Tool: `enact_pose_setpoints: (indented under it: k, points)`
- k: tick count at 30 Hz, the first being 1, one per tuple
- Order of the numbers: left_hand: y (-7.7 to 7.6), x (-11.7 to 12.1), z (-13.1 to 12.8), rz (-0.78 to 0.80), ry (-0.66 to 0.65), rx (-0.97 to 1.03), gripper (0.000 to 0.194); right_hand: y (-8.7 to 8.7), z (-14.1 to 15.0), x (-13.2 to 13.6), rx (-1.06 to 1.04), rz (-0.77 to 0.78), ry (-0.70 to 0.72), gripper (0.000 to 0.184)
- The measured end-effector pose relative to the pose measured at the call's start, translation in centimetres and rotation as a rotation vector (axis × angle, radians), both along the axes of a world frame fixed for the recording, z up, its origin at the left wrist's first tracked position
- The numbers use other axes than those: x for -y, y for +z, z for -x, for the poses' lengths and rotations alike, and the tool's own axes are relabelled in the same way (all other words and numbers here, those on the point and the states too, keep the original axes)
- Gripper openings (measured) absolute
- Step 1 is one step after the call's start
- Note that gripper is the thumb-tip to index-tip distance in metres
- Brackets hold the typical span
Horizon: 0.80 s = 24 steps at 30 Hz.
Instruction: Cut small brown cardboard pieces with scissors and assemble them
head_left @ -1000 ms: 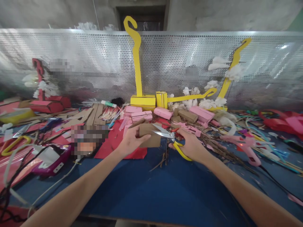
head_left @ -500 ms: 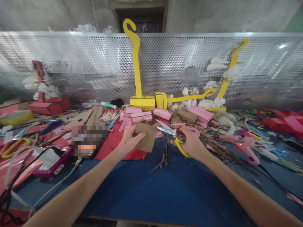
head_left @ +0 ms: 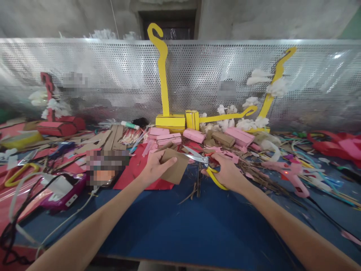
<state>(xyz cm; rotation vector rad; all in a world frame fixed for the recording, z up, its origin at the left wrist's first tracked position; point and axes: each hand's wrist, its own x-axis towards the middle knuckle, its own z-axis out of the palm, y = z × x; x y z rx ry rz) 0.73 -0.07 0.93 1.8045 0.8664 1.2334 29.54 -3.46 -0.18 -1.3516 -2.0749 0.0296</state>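
Observation:
My left hand [head_left: 156,166] grips a small brown piece of cardboard [head_left: 176,169] by its left side, thumb on top. In my right hand [head_left: 225,169] is a pair of scissors [head_left: 216,178] with yellow handles, its metal blades slightly apart and pointing left. The blade tips reach the upper right edge of the cardboard; whether they are cutting into it I cannot tell. Red paper [head_left: 132,169] lies under my left hand. Thin brown twigs [head_left: 199,184] lie on the blue table between my hands.
Pink boxes [head_left: 169,139] and yellow swan-necked shapes [head_left: 170,121] stand behind my hands, before a perforated metal panel [head_left: 197,75]. At right lies a pink glue gun [head_left: 295,177] with a cord. A purple power strip [head_left: 66,195] with cables sits at left.
The cardboard has shifted slightly right and turned a little, its edge now meeting the blades. The scissor blades have closed partway and moved slightly left.

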Motion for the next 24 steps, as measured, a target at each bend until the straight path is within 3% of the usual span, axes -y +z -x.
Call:
enact_pose_setpoints:
  k: [7,15,24]
  points:
    - [-0.2,-0.1,0.3,-0.061,-0.028,-0.102,0.032,0.9,0.7,0.7,0.038,0.005,0.036,0.033]
    - [0.0,0.0,0.2,0.008,-0.047,0.039,0.036,0.7,-0.3,0.1,0.069,0.029,0.026,0.034]
    - [-0.3,-0.5,0.6,-0.150,-0.060,-0.115,0.033,0.5,-0.1,0.3,0.121,0.037,0.074,0.038]
